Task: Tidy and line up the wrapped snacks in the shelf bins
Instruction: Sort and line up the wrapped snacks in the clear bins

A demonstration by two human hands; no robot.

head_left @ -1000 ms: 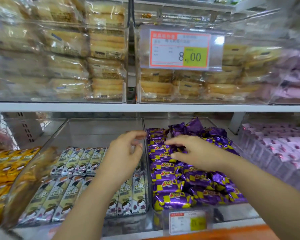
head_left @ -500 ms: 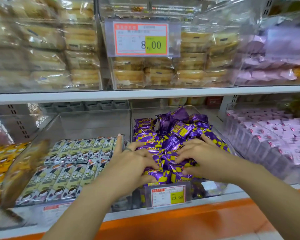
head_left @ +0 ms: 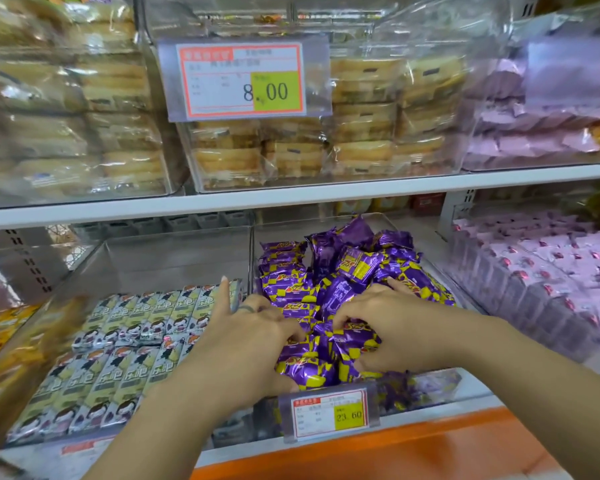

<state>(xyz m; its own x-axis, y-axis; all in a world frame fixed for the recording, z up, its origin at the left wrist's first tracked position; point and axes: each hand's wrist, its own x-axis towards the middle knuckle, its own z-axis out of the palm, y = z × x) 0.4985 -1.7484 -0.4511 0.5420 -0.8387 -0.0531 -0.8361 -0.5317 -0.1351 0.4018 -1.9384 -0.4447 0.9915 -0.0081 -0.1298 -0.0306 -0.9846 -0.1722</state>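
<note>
Left hand (head_left: 253,341) gripped purple snacks (head_left: 357,268) at front of clear bin (head_left: 284,230), one finger stuck up, right hand (head_left: 395,327) close beside clutched the same pile, fingers curled

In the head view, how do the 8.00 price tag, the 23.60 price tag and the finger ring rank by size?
1. 8.00 price tag
2. 23.60 price tag
3. ring on the left hand
Tags' true sizes are unsure: camera distance differs.

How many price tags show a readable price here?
2. The 8.00 tag hangs on the upper bin; the 23.60 tag on the bin of purple snacks. Another label at lower left is blurred; more may be hidden.
</note>
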